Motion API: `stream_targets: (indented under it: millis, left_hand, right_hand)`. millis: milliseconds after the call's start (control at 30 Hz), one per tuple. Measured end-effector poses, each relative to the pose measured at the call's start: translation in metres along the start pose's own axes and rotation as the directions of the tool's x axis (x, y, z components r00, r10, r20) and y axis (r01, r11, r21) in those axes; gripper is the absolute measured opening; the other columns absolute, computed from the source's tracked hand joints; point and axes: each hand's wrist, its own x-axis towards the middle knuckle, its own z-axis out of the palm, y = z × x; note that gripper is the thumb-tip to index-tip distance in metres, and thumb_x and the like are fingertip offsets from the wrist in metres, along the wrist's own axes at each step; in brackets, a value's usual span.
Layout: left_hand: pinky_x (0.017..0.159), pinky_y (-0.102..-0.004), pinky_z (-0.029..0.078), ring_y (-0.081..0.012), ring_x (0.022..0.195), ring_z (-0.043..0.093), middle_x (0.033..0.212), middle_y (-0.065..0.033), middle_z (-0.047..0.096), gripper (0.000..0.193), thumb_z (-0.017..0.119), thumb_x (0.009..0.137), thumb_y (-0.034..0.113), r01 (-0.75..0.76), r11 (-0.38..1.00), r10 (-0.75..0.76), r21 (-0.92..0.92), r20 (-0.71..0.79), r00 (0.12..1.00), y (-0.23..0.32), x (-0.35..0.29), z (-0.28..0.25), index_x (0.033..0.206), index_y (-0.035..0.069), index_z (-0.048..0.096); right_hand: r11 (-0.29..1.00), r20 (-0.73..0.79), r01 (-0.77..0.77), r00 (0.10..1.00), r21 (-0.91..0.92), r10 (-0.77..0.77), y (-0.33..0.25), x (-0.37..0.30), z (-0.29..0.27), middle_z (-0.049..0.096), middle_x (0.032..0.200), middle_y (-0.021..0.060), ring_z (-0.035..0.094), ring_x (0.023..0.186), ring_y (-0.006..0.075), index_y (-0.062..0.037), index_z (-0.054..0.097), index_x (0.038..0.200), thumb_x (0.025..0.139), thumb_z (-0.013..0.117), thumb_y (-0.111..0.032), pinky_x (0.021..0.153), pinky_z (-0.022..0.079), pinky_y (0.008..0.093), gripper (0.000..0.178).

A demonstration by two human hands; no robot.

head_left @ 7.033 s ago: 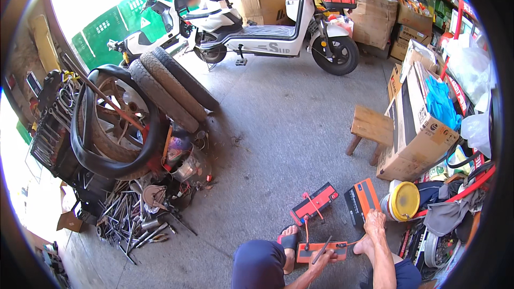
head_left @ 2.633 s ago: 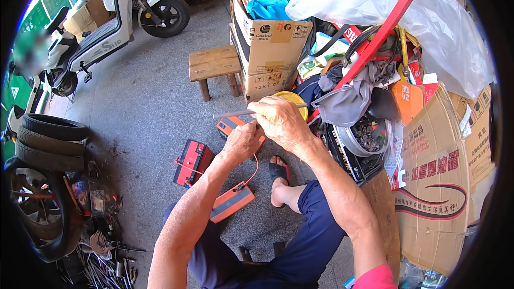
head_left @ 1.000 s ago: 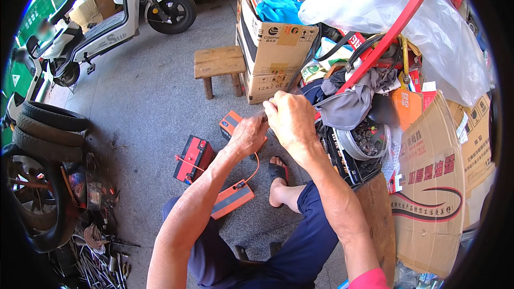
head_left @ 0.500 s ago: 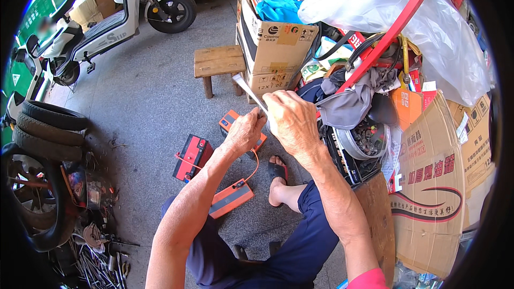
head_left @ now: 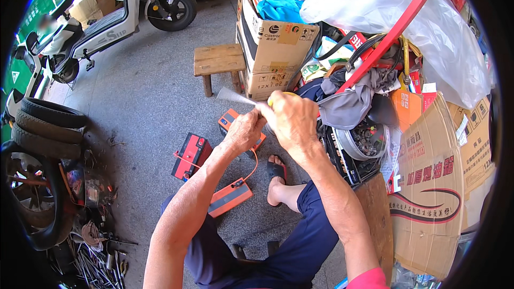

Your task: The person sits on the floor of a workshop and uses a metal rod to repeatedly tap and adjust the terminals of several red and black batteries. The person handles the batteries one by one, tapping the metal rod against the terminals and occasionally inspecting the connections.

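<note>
My right hand (head_left: 294, 123) is closed, knuckles up, in front of my chest. A pale, flat strip-like thing (head_left: 231, 97) sticks out leftward by my fists, its free end wider and blurred; its kind I cannot make out. A bit of something yellow (head_left: 277, 97) shows at my right fingers. My left hand (head_left: 246, 130) is closed close beside the right, fingertips pinched near the strip's base; what they grip is hidden. Below on the floor lie a red and black battery (head_left: 191, 156), an orange and grey block (head_left: 230, 198) and another orange block (head_left: 229, 118) partly behind my left hand.
A wooden stool (head_left: 219, 60) stands ahead, beside stacked cardboard boxes (head_left: 281, 48). Clutter and a red bar (head_left: 393, 32) fill the right. Tyres (head_left: 48, 128) and scattered tools (head_left: 99, 262) lie left; a white scooter (head_left: 107, 27) stands far left. An orange wire (head_left: 255, 166) rises from the near block.
The pale strip has swung down and left, from steeply slanted to nearly level. My right hand has turned, bringing the yellow bit into sight. The left hand stays almost in place.
</note>
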Motion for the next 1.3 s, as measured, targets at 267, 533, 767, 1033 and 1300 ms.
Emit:
stream_targets:
  millis: [267,533,767,1033,1300]
  left_hand:
    - [0.070,-0.0508,0.050,-0.0444,0.085,0.064,0.085,-0.0260,0.066,0.020,0.052,0.096,0.019,-0.037,0.999,0.038,-0.025,0.017,0.999,0.011,-0.004,-0.007,0.106,0.001,0.054]
    - [0.072,-0.0475,0.051,-0.0406,0.086,0.064,0.089,-0.0230,0.065,0.018,0.050,0.094,0.008,-0.165,0.986,0.164,-0.002,-0.110,0.980,-0.013,0.001,0.001,0.107,-0.002,0.057]
    - [0.068,-0.0488,0.051,-0.0423,0.083,0.065,0.087,-0.0249,0.065,0.017,0.051,0.093,0.009,-0.161,0.987,0.161,0.011,-0.083,0.983,-0.012,0.003,0.003,0.107,0.000,0.054]
    - [0.075,-0.0523,0.049,-0.0477,0.090,0.061,0.088,-0.0292,0.064,0.021,0.052,0.093,0.013,0.024,1.000,-0.024,-0.016,-0.023,0.999,0.000,0.005,-0.008,0.109,0.000,0.055]
    - [0.076,-0.0506,0.050,-0.0432,0.089,0.064,0.092,-0.0247,0.066,0.021,0.049,0.097,0.017,-0.126,0.991,0.126,0.037,0.006,0.992,-0.011,0.004,0.008,0.111,0.003,0.057]
  right_hand:
    - [0.984,-0.012,-0.119,0.993,0.134,0.121,-0.003,-0.003,-0.010,0.066,0.066,0.0131,0.066,0.062,0.0333,-0.0056,0.063,0.076,0.089,0.066,-0.025,0.056,0.050,0.0422,0.024]
    - [0.967,-0.086,0.231,0.971,0.104,-0.222,0.001,-0.004,-0.005,0.066,0.099,0.0150,0.063,0.096,0.0321,0.0010,0.067,0.098,0.081,0.069,-0.016,0.092,0.047,0.0445,0.024]
    - [0.991,0.213,-0.083,0.975,0.104,0.059,-0.007,0.000,-0.001,0.062,0.096,0.0140,0.058,0.100,0.0320,-0.0002,0.066,0.088,0.080,0.071,-0.021,0.093,0.042,0.0472,0.022]
    - [0.980,-0.075,0.175,0.980,-0.097,-0.182,0.007,-0.004,0.013,0.064,0.095,0.0152,0.063,0.094,0.0317,-0.0011,0.063,0.090,0.081,0.071,-0.026,0.090,0.045,0.0460,0.028]
    - [0.929,0.129,-0.245,0.968,0.276,0.217,-0.009,0.008,-0.001,0.066,0.068,0.0179,0.066,0.068,0.0358,0.0001,0.065,0.081,0.084,0.069,-0.025,0.064,0.051,0.0454,0.025]
